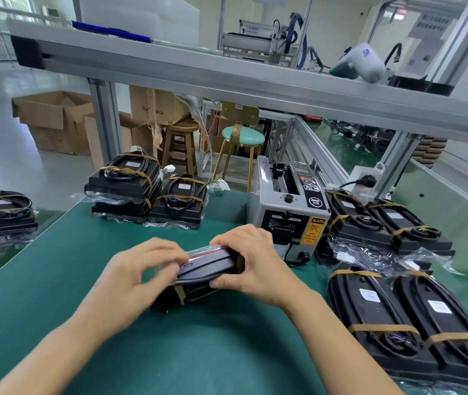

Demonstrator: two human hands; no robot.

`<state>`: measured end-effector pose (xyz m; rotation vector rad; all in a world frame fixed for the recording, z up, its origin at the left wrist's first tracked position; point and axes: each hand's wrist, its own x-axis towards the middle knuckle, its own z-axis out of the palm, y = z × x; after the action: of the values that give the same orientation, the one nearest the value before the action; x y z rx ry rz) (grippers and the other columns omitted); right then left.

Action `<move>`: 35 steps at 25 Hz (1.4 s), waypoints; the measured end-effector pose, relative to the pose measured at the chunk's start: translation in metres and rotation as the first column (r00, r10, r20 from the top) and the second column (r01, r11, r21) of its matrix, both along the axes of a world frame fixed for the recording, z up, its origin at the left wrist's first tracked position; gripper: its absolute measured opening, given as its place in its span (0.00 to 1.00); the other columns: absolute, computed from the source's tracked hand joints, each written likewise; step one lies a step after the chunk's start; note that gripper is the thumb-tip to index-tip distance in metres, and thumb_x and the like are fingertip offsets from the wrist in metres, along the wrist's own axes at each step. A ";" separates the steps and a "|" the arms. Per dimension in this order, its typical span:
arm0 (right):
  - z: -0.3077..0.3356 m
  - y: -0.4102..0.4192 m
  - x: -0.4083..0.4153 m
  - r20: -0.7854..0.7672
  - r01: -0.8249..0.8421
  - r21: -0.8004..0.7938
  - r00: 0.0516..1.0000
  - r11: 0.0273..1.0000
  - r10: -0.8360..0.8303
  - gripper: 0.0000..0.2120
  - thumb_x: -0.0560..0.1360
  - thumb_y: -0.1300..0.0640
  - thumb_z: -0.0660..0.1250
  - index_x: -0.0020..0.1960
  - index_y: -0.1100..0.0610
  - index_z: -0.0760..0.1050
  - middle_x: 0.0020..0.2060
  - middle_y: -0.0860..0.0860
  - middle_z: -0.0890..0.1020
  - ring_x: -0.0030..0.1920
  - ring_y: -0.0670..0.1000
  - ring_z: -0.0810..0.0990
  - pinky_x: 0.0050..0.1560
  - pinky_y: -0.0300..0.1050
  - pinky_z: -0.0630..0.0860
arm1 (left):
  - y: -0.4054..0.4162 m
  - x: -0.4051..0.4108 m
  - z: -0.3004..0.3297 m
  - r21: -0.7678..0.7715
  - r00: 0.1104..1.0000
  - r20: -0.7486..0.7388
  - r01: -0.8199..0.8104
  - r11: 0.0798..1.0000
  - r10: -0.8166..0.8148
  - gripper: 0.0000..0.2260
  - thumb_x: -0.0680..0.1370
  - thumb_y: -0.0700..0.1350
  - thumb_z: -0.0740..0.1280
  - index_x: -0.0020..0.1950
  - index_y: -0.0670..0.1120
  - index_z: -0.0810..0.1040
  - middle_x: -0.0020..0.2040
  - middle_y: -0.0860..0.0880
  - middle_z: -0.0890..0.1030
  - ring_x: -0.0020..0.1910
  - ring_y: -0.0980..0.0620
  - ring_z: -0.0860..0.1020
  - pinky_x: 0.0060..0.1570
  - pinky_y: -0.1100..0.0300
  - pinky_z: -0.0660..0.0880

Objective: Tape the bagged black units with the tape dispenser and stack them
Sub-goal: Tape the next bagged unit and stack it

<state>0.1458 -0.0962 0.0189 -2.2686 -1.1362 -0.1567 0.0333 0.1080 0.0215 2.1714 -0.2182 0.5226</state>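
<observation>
head view: both hands (138, 269) (255, 263) hold bagged unit (208, 263) mid-mat (56, 280).

The bagged black unit (207, 266) I'm holding stands on its long edge on the green mat, tilted, clear plastic wrapped round it and a brown tape strip at its lower left. The grey tape dispenser (290, 206) stands just behind it. Taped units sit stacked at far left (126, 186) and to the right (381, 226).
</observation>
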 end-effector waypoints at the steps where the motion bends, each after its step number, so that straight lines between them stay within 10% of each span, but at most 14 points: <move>1: 0.001 0.001 0.000 0.006 0.006 -0.008 1.000 1.000 -0.006 0.25 0.64 0.46 0.76 0.59 0.49 0.76 0.52 0.41 0.76 0.58 0.44 0.67 0.64 0.44 0.55 | -0.002 -0.004 -0.007 0.004 0.999 0.003 -0.039 0.999 0.039 0.10 0.70 0.45 0.72 0.51 0.50 0.84 0.53 0.58 0.80 0.52 0.57 0.79 0.56 0.69 0.70; 7: -0.014 -0.006 -0.017 0.032 0.203 0.111 0.978 0.973 -0.208 0.29 0.66 0.52 0.69 0.67 0.46 0.71 0.65 0.41 0.71 0.69 0.40 0.62 0.73 0.44 0.44 | -0.012 -0.007 -0.024 -0.002 0.991 0.056 -0.121 0.993 0.121 0.25 0.64 0.38 0.80 0.56 0.57 0.79 0.55 0.59 0.79 0.52 0.61 0.77 0.58 0.75 0.65; 11: -0.017 -0.036 -0.007 -0.505 0.715 0.491 0.699 0.497 -0.506 0.09 0.75 0.58 0.68 0.43 0.43 0.78 0.44 0.42 0.81 0.48 0.46 0.79 0.47 0.30 0.70 | -0.016 -0.010 -0.028 0.012 0.985 0.074 -0.158 0.987 0.157 0.24 0.63 0.44 0.77 0.57 0.57 0.79 0.56 0.62 0.79 0.53 0.63 0.76 0.60 0.75 0.64; 16: -0.010 -0.041 0.027 -0.792 0.887 0.370 0.456 0.274 -0.406 0.11 0.75 0.60 0.67 0.37 0.49 0.80 0.34 0.48 0.78 0.39 0.50 0.73 0.45 0.44 0.71 | -0.037 -0.013 -0.036 0.000 0.946 0.165 -0.283 0.959 0.279 0.22 0.62 0.44 0.73 0.56 0.46 0.82 0.54 0.53 0.81 0.53 0.65 0.74 0.62 0.74 0.64; 30: 0.011 -0.010 0.045 -0.944 0.974 0.227 0.212 -0.028 -0.254 0.12 0.72 0.61 0.73 0.34 0.56 0.72 0.33 0.53 0.74 0.35 0.54 0.72 0.36 0.45 0.70 | -0.045 -0.014 -0.038 0.013 0.928 0.136 -0.352 0.936 0.347 0.26 0.58 0.35 0.82 0.54 0.47 0.84 0.52 0.54 0.81 0.51 0.58 0.76 0.60 0.74 0.65; 32: 0.020 -0.009 0.025 -0.944 0.962 0.266 0.273 0.062 -0.185 0.12 0.73 0.60 0.71 0.34 0.56 0.70 0.32 0.51 0.72 0.32 0.51 0.68 0.31 0.43 0.64 | -0.046 -0.015 -0.037 -0.007 0.929 0.115 -0.354 0.935 0.352 0.27 0.57 0.33 0.81 0.54 0.48 0.83 0.52 0.54 0.81 0.48 0.57 0.78 0.58 0.70 0.69; 35: 0.026 0.004 -0.031 -0.813 0.720 0.466 0.577 0.515 -0.071 0.09 0.72 0.54 0.72 0.32 0.52 0.80 0.36 0.43 0.80 0.42 0.42 0.79 0.42 0.35 0.70 | -0.050 -0.014 -0.036 -0.052 0.921 0.096 -0.373 0.926 0.377 0.27 0.58 0.32 0.80 0.54 0.48 0.83 0.52 0.54 0.81 0.47 0.52 0.80 0.55 0.59 0.73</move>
<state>0.1147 -0.0917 0.0447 -1.4734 0.0447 0.0570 0.0189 0.0584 -0.0143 2.1633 0.1566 0.8509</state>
